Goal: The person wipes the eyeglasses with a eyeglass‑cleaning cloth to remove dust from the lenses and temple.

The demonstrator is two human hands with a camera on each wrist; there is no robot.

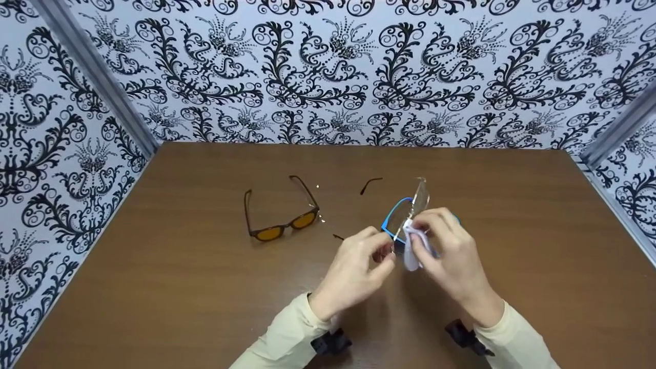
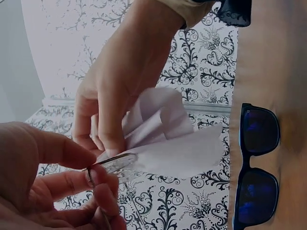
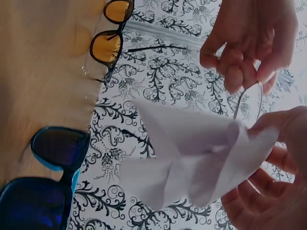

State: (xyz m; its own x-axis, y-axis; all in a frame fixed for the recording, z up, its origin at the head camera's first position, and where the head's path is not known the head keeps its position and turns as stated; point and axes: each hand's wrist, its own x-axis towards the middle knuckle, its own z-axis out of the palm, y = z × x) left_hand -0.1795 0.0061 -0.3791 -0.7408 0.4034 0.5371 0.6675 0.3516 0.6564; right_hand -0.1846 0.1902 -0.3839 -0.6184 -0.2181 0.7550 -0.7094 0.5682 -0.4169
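My left hand (image 1: 361, 264) pinches the thin metal rim of a pair of clear-lensed eyeglasses (image 1: 421, 195) between thumb and fingers, held up above the table. Opposite it, my right hand (image 1: 451, 253) grips a pale lavender-white cloth (image 3: 192, 158), its thumb and fingers pressing the folds against a lens. In the left wrist view the lens (image 2: 120, 164) shows between the left fingertips and the cloth, which partly covers it. Loose cloth corners hang below the right hand. Behind both hands lie blue-framed sunglasses (image 1: 393, 215) with dark lenses, partly hidden by them in the head view.
Dark-framed glasses with orange lenses (image 1: 269, 234) stand to the left, temples unfolded toward the back. A thin dark curved piece (image 1: 370, 184) lies behind the hands, another dark tip (image 1: 338, 237) beside the left hand. Patterned walls (image 1: 328, 77) border the brown table (image 1: 179, 287).
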